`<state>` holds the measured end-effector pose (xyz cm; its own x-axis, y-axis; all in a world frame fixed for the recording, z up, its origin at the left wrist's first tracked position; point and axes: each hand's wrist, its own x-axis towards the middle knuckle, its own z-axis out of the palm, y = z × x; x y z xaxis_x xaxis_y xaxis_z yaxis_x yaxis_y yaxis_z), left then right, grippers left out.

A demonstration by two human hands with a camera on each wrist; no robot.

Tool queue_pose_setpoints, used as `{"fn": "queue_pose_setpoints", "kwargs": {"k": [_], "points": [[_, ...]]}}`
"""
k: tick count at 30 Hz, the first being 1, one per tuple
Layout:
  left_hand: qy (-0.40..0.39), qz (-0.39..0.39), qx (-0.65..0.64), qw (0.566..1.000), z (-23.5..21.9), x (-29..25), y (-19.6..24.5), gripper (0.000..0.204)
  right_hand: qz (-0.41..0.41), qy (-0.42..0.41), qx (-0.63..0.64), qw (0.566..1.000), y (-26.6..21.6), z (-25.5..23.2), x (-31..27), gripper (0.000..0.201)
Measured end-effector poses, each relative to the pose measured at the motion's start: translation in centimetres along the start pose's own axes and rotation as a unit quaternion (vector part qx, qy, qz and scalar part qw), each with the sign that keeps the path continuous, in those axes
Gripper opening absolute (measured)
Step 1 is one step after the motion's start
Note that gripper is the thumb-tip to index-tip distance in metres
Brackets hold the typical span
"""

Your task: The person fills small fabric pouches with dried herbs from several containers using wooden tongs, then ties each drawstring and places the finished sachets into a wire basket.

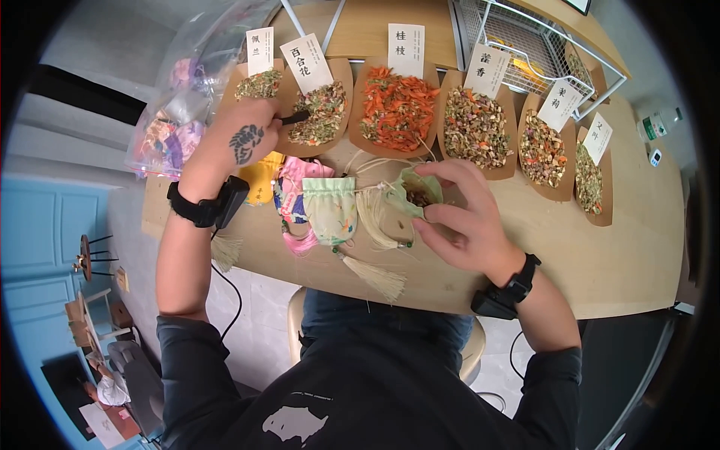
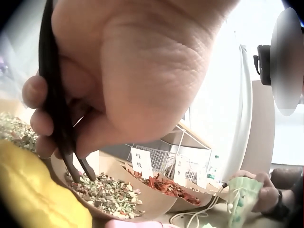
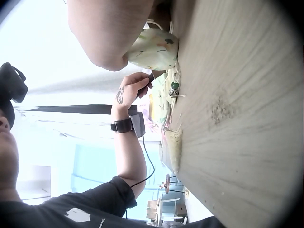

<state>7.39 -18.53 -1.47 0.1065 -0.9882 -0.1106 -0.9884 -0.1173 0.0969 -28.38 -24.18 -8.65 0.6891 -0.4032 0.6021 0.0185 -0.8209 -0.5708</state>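
Observation:
Black tweezers (image 1: pixel 296 118) are held in my left hand (image 1: pixel 241 133), over the paper tray marked 百合花. In the left wrist view the tips of the tweezers (image 2: pixel 78 168) stand slightly apart, right at the pale dried herb mix (image 2: pixel 111 194). My right hand (image 1: pixel 466 217) grips a small pale green drawstring pouch (image 1: pixel 405 185) by its rim, mouth up, with dark dried bits (image 1: pixel 420 197) inside. Next to it lies a cream tassel (image 1: pixel 375 219). A second green pouch (image 1: pixel 330 211), a pink and blue sachet (image 1: pixel 294 191) and a yellow sachet (image 1: pixel 262 178) lie between my hands.
Several brown paper trays of dried herbs curve along the table's back, including orange-red pieces (image 1: pixel 397 111) and a mixed blend (image 1: pixel 476 127), each with a white label card. A plastic bag of sachets (image 1: pixel 172 135) sits far left. A wire rack (image 1: pixel 517 56) stands behind.

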Motion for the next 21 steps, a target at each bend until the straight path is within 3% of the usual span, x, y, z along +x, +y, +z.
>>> {"fn": "queue_pose_setpoints", "kwargs": {"k": [8, 11, 21], "points": [[-0.029, 0.014, -0.078, 0.996, -0.1, 0.5, 2.4, 0.025, -0.002, -0.003, -0.004, 1.000, 0.0, -0.1, 0.1, 0.014], [-0.016, 0.056, -0.077, 0.995, 0.5, 0.7, 2.4, 0.025, -0.007, -0.003, -0.004, 1.000, 0.1, -0.1, 0.1, 0.014], [0.016, 0.093, -0.027, 0.995, 1.5, 0.5, 1.6, 0.023, -0.014, 0.000, -0.007, 1.000, 0.1, 0.0, 0.1, 0.014]]}}
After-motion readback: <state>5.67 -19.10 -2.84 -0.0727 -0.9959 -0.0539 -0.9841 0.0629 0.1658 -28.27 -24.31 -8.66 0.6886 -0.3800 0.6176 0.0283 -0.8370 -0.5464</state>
